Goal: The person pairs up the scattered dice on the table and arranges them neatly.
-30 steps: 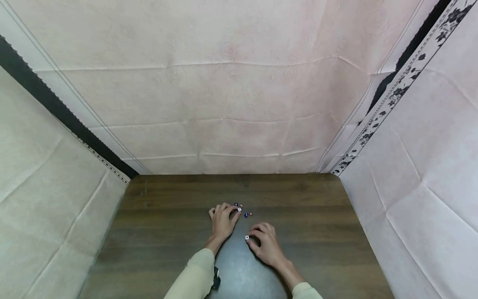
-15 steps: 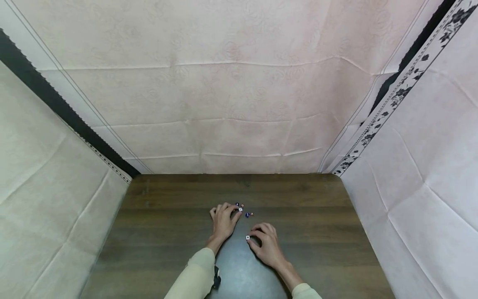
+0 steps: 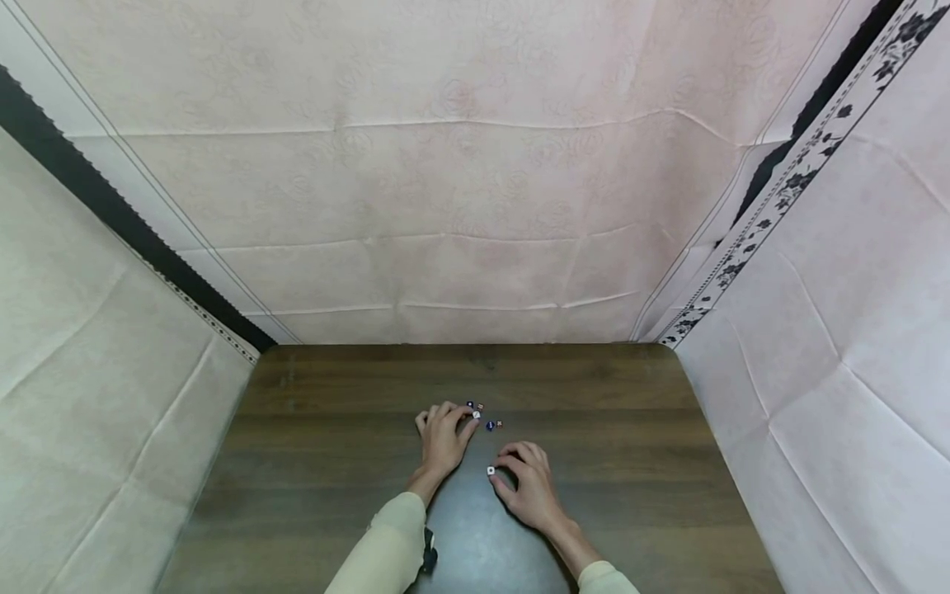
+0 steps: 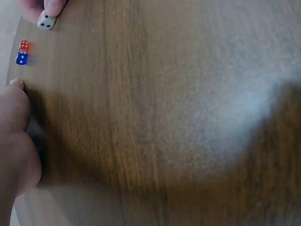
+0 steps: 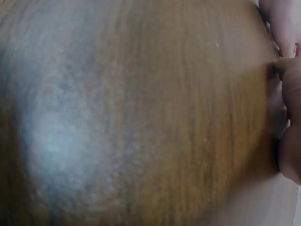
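In the head view my left hand [image 3: 443, 439] pinches a white die [image 3: 477, 415] between thumb and index finger, close over the table. Nearer to me, my right hand [image 3: 529, 485] grips a second white die [image 3: 491, 470] at the tips of its thumb and index finger. The left wrist view shows blue pips on this white die [image 4: 46, 21]. Between the hands, a blue die [image 3: 490, 426] and a red die [image 3: 500, 424] lie side by side. Just beyond the left fingertips sit another blue die [image 3: 470, 404] and a reddish die [image 3: 480, 407].
The brown wooden table [image 3: 341, 462] has its far edge against a pale cloth wall [image 3: 460, 206]. More cloth hangs along the left and right sides. A dark band [image 3: 430, 553] is strapped at the left sleeve.
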{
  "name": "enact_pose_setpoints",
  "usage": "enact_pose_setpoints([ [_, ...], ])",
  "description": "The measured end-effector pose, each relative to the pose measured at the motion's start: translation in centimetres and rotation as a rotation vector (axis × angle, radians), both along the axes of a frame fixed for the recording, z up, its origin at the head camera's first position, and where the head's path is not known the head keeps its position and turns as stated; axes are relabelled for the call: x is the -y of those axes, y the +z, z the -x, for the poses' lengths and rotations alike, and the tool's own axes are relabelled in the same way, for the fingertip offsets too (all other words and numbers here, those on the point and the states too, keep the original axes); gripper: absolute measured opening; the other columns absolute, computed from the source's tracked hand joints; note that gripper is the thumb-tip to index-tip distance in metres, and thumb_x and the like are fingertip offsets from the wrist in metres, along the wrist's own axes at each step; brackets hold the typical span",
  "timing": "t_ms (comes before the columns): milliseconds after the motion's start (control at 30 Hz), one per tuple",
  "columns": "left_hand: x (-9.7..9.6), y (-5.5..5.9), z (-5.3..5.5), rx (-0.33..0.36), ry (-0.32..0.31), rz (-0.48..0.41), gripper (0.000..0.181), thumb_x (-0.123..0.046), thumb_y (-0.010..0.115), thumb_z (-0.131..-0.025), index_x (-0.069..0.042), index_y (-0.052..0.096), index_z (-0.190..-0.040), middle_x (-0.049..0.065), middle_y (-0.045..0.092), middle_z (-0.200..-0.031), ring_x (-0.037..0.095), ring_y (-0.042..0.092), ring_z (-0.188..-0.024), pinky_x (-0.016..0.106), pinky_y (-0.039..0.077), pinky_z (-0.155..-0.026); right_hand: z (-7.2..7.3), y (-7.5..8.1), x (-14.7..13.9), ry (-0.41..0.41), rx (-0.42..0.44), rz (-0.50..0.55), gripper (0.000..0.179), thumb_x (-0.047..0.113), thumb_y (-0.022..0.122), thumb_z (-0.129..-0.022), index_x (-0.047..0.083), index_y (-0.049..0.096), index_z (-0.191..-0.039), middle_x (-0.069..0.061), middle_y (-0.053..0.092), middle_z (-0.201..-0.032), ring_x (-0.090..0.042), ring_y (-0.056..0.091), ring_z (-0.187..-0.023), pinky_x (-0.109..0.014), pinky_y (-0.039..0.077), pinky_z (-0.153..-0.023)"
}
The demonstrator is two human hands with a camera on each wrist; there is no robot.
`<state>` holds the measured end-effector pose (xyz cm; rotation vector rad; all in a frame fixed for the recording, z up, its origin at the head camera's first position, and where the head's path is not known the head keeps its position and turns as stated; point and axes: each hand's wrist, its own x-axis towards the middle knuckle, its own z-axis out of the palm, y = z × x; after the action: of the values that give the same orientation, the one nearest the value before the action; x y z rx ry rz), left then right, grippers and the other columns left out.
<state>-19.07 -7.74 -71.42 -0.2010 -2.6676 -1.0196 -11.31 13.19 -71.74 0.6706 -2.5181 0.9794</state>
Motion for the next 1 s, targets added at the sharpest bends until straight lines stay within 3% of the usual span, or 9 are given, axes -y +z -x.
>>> enact_pose_setpoints([
  [500,0.2,0.3,-0.1,-0.009,0.009,-0.027,0.021,-0.028,0.087,-0.101,-0.016,0.087,-0.119,0.007,0.079,-0.112,0.031,0.066,-0.102,0.061,0.036,-0.106,0.1,-0.3,0.1,0.001,-0.028,0.011,0.016,0.016,0.095,-0.091,0.017,0.084,-0.103,-0.006,0.075,-0.116,-0.031,0.066,-0.117,-0.060,0.047,-0.106],
  [1000,1.7,1.6,-1.7,-0.022,-0.001,-0.056,0.020,-0.025,0.088,-0.100,-0.015,0.087,-0.117,0.006,0.080,-0.113,0.029,0.069,-0.105,0.060,0.036,-0.108,-0.1,-0.2,0.2,-0.014,-0.005,0.016,0.017,0.017,0.095,-0.089,0.018,0.084,-0.102,-0.005,0.076,-0.116,-0.031,0.067,-0.118,-0.059,0.046,-0.107],
])
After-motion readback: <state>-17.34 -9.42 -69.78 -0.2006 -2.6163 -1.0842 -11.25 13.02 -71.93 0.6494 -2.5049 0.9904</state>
